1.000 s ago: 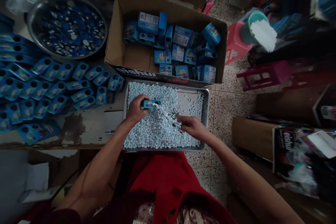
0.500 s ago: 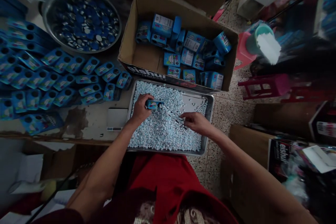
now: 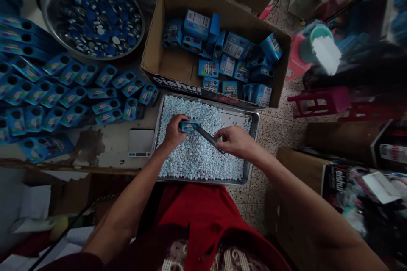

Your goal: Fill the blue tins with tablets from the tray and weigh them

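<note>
My left hand (image 3: 176, 131) is closed round a small blue candy box (image 3: 188, 126), held low over the metal tray (image 3: 254, 135). Its open hole faces right. A long, narrow dark scoop (image 3: 206, 136) is pinched in my right hand (image 3: 234, 140). The scoop slants up to the left, its tip at the box's hole; whether the tip is inside, I cannot tell. Pale blue and white candies (image 3: 200, 159) heap across the tray beneath both hands, thinner at its upper right corner.
Behind the tray stands a cardboard carton (image 3: 178, 63) holding several blue boxes. Rows of blue boxes with round holes (image 3: 74, 95) fill the table's left side. A steel bowl (image 3: 136, 46) holds blue and silver lids. A small white scale (image 3: 140, 140) sits left of the tray.
The scoop has risen out of the candies and now shows plainly, its tip against the box's hole. My right hand has shifted slightly up and turned. The left hand still holds the box.
</note>
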{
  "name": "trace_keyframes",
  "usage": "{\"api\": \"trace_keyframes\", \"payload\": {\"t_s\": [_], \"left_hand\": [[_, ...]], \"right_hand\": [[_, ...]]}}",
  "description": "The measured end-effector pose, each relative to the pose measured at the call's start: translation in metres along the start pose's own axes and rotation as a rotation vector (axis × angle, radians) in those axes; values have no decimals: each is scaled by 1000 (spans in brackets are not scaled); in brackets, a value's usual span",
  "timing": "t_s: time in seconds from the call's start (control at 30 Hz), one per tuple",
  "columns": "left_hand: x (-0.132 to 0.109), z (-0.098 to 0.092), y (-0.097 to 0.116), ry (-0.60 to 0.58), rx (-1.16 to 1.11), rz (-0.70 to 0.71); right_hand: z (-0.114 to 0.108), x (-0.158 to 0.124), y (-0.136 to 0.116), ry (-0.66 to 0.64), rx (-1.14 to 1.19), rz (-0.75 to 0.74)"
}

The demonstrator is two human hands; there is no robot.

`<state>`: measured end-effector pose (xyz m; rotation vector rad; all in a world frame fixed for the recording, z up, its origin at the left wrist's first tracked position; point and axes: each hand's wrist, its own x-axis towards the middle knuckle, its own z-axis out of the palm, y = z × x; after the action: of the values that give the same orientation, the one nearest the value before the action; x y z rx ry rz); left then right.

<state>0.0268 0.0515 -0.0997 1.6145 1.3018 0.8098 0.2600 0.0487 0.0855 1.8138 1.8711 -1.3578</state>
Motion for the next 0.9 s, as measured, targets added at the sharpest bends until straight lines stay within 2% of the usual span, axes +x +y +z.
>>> {"api": "trace_keyframes", "payload": {"t_s": [0.1,0.2,0.3,0.37,0.47,0.53,0.6,0.63,0.7,0.8,0.9], "left_hand": [[-5,0,-4,20,-37,1],[-13,8,-10,86,-96,-6],[-20,32,-19,204,-145,15],[-22,57,-26,310,-184,33],[-22,99,-26,397,-225,57],[-20,123,-18,384,-247,69],[-18,137,-6,352,-283,53],[-17,139,1,339,-294,36],[-15,131,14,313,-272,5],[-12,95,22,264,-177,-7],[-10,53,22,200,-121,7]], "right_hand": [[12,-22,20,58,-37,55],[49,-41,72,217,-107,233],[98,-38,127,311,-222,443],[126,-21,146,338,-273,466],[156,15,144,384,-246,352],[169,38,131,399,-177,267],[177,51,121,424,-72,229],[180,52,118,441,-3,225],[182,44,118,476,151,211],[177,11,127,478,357,145],[162,-24,132,412,491,67]]}}
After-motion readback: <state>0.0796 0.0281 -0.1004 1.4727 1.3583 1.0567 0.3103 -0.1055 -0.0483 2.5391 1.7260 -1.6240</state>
